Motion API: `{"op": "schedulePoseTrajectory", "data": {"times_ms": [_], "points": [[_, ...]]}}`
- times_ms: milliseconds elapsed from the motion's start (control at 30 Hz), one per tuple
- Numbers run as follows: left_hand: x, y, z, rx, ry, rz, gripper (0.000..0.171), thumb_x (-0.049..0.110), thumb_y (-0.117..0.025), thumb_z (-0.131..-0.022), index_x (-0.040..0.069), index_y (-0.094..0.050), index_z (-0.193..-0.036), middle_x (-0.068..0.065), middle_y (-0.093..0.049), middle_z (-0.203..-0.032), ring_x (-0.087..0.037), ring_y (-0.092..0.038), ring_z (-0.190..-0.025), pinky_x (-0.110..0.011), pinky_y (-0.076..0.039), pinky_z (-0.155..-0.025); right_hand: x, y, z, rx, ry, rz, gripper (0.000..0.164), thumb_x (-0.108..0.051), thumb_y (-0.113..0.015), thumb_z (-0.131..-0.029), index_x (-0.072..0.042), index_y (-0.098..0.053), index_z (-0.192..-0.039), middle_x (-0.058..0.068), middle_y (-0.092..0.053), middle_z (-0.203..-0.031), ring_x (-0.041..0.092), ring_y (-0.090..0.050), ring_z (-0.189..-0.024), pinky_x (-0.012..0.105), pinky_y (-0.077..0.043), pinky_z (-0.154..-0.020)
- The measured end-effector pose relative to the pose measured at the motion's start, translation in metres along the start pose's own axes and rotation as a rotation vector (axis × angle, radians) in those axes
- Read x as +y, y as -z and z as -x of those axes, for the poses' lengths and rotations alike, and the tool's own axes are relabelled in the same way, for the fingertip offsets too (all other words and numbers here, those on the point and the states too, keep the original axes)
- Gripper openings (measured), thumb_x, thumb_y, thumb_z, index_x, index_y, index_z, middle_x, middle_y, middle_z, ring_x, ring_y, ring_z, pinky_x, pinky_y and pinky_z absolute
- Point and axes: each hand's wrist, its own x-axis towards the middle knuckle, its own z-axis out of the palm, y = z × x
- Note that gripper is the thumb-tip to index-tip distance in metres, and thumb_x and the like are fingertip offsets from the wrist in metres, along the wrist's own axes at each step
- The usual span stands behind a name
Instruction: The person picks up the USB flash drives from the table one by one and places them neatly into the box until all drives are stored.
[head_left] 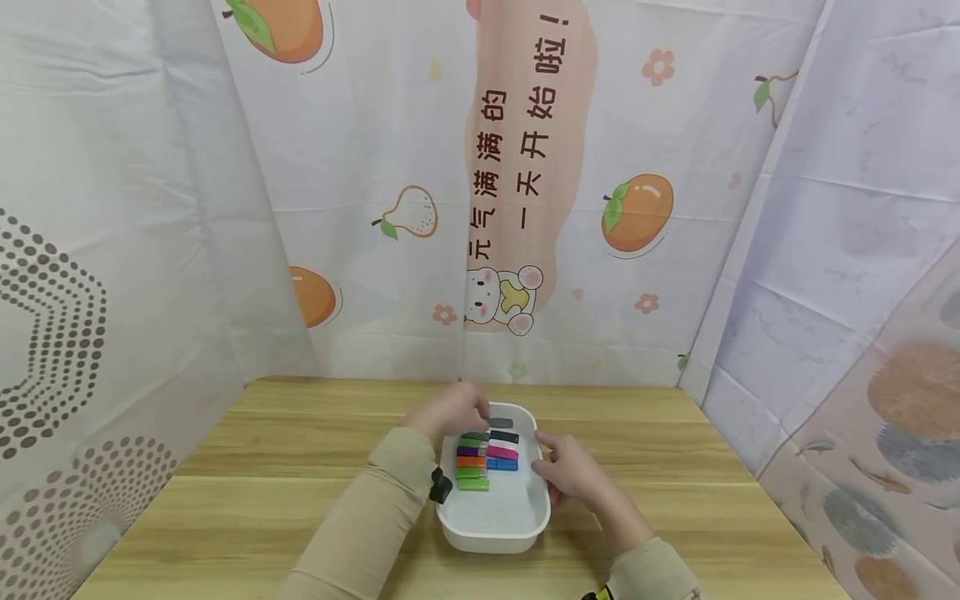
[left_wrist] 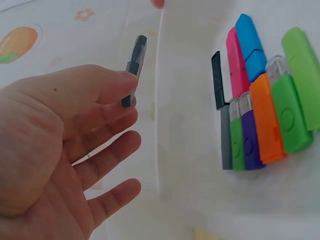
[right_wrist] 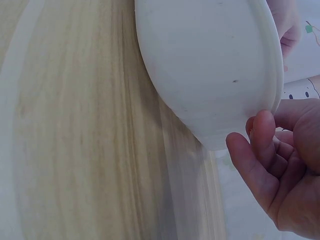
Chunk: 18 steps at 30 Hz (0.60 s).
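Between thumb and index finger my left hand (head_left: 454,408) pinches a dark grey USB flash drive (left_wrist: 136,55), over the far end of a white plastic basin (head_left: 495,523). The other fingers of that hand are spread. Inside the basin, several capped flash drives lie side by side in two columns: a black one (left_wrist: 217,80), a pink one (left_wrist: 237,62), a blue one (left_wrist: 250,42), a purple one (left_wrist: 251,140), an orange one (left_wrist: 267,117), a grey one and several green ones (left_wrist: 290,115). My right hand (head_left: 573,467) grips the basin's right rim with its fingertips.
The basin stands on a wood-grain table (head_left: 300,483). Behind it hangs a white printed curtain (head_left: 375,292) with fruit pictures, and patterned cloths flank the table on both sides. Bare basin floor shows at the near end.
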Motion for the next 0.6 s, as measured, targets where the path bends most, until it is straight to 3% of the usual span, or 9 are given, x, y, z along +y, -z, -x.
{"op": "schedulePoseTrajectory", "data": {"times_ms": [167,333,600], "points": [[0.001,-0.009,-0.005,-0.028,0.015,-0.021,0.007,0.018,-0.079,-0.089,0.019,-0.078,-0.095,0.005,-0.068,-0.091,-0.019,-0.062,-0.084,-0.042,-0.056,-0.086,0.001,0.001,0.000,-0.002,0.001,-0.001,0.063,-0.006,-0.063,-0.098,0.005,-0.037,-0.153,0.011,-0.058,-0.061,0.018,-0.058,-0.042,0.049,-0.057,-0.049],[0.003,-0.016,-0.009,-0.048,-0.025,-0.080,0.006,0.016,-0.080,-0.087,0.018,-0.079,-0.093,0.007,-0.069,-0.088,-0.017,-0.063,-0.079,-0.037,-0.057,-0.081,0.001,0.002,0.001,-0.001,0.006,-0.001,0.063,-0.006,-0.063,-0.098,0.006,-0.037,-0.153,0.010,-0.057,-0.061,0.019,-0.057,-0.042,0.047,-0.057,-0.049],[0.008,-0.023,-0.007,-0.081,-0.031,-0.111,0.005,0.012,-0.081,-0.083,0.016,-0.077,-0.084,0.006,-0.067,-0.076,-0.016,-0.063,-0.071,-0.034,-0.056,-0.072,0.000,0.002,0.001,-0.008,0.015,-0.015,0.063,-0.004,-0.061,-0.097,0.007,-0.035,-0.153,0.010,-0.058,-0.060,0.017,-0.057,-0.042,0.048,-0.057,-0.049]]}}
